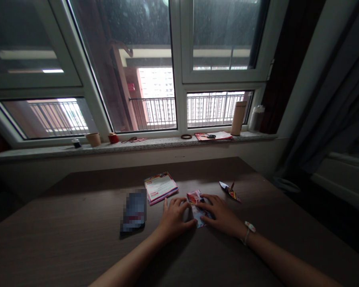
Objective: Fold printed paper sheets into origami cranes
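Observation:
A small folded piece of colorful printed paper (198, 217) lies on the dark table between my two hands. My left hand (175, 215) rests at its left side, fingers apart, with the thumb reaching the paper's lower edge. From the right, my right hand (219, 213) lies over the paper with spread fingers touching it; part of the sheet is hidden beneath them. Right of that hand sits a pointed folded paper figure (231, 192). A stack of printed paper sheets (160, 186) lies beyond my left hand.
Left of my hands is a pixelated dark item (134, 211). On the granite windowsill (164, 142) stand a tan cup (93, 139), a small red pot (113, 138), scissors (211, 136) on papers, a tan cylinder (238, 118) and a bottle (256, 118).

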Demonstrator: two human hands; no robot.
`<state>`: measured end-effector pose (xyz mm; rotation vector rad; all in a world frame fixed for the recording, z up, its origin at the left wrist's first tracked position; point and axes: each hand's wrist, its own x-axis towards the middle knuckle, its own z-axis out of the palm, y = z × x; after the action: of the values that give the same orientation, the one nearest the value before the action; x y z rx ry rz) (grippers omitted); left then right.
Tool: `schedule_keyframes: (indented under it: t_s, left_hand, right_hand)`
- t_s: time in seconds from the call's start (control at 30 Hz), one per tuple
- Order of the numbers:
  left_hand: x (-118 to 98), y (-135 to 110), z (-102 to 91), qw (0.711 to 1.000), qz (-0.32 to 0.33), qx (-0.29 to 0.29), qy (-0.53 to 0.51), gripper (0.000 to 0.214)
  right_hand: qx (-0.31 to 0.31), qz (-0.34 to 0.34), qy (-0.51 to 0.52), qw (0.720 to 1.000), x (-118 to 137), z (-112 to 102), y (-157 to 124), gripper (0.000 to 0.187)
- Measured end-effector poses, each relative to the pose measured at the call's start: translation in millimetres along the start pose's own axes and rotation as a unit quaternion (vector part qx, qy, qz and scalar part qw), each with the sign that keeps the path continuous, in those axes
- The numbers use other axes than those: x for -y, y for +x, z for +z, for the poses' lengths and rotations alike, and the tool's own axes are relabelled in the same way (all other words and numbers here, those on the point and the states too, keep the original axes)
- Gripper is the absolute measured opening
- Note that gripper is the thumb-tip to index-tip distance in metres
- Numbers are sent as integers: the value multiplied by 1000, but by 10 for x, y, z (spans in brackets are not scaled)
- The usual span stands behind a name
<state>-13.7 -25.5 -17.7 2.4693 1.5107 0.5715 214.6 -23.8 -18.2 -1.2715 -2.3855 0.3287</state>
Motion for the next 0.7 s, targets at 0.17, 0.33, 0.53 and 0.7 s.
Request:
schedule_keyframes:
  t_s: [0.17,0.33,0.53,0.7]
  left_hand:
    - [-10,-1,-8,1000,1,1,-1,43]
    - [-6,6,-6,1000,2,0,4,46]
    - [-16,3,-11,1000,-5,4,6,45]
    - [7,3,14,1000,1,0,1,46]
  right_hand:
    - [-3,0,-1,1000,2,4,1,43]
    - [0,1,-2,1000,-4,5,2,45]
    - [0,1,-5,1000,-16,9,9,45]
    - [-2,-2,1,1000,-20,12,6,43]
